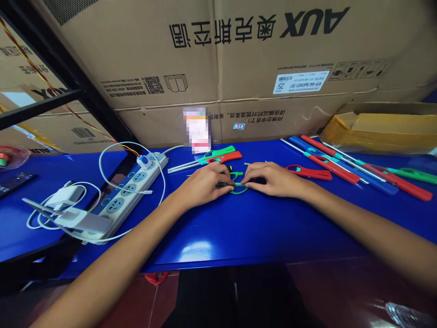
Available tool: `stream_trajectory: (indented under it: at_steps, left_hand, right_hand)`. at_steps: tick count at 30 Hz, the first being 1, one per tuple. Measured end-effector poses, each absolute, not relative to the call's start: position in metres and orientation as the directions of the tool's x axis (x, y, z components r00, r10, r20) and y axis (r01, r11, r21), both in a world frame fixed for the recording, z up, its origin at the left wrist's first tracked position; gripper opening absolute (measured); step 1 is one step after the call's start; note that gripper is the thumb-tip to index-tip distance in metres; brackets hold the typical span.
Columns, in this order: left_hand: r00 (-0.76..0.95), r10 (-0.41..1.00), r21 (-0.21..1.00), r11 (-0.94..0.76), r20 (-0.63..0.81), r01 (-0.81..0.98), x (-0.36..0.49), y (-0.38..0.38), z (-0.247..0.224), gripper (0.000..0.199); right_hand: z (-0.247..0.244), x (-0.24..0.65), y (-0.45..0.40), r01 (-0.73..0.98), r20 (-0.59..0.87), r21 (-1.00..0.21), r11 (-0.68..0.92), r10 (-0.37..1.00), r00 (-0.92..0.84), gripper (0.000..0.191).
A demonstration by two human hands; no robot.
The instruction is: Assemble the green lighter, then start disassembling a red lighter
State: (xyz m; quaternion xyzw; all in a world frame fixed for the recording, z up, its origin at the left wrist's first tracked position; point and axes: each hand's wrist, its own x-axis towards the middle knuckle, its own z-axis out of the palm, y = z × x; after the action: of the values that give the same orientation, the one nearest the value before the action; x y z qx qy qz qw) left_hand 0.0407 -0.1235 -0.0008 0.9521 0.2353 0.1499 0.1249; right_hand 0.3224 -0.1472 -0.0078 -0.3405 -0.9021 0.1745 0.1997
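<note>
1. The left hand (212,180) had its grip clamped on a small dark part (221,185), between both hands over the blue worktop (211,223).
2. The right hand (268,178) bent its fingertips close by; whether that grip was clamped, one could not tell.
3. A red lighter (310,173) lay near the right wrist.

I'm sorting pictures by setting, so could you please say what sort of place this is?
Probably a small workshop: a blue table bears several lighters and a power strip, with a large carton behind.
</note>
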Motion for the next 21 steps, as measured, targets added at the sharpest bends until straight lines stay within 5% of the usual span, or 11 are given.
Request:
stream_trajectory:
  at_steps: [11, 21]
  left_hand:
    - [0.799, 0.549, 0.428, -0.801, 0.247, 0.419, 0.045, -0.125, -0.004, 0.015]
    - [0.794, 0.555, 0.464, -0.787, 0.248, 0.406, 0.046, -0.122, -0.007, 0.017]
  right_hand:
    - [-0.003, 0.329, -0.141, 0.534, 0.19, -0.583, 0.612, 0.742, -0.642, 0.018]
    - [0.015, 0.342, -0.14, 0.588, 0.034, -0.535, 0.607, 0.711, -0.702, 0.014]
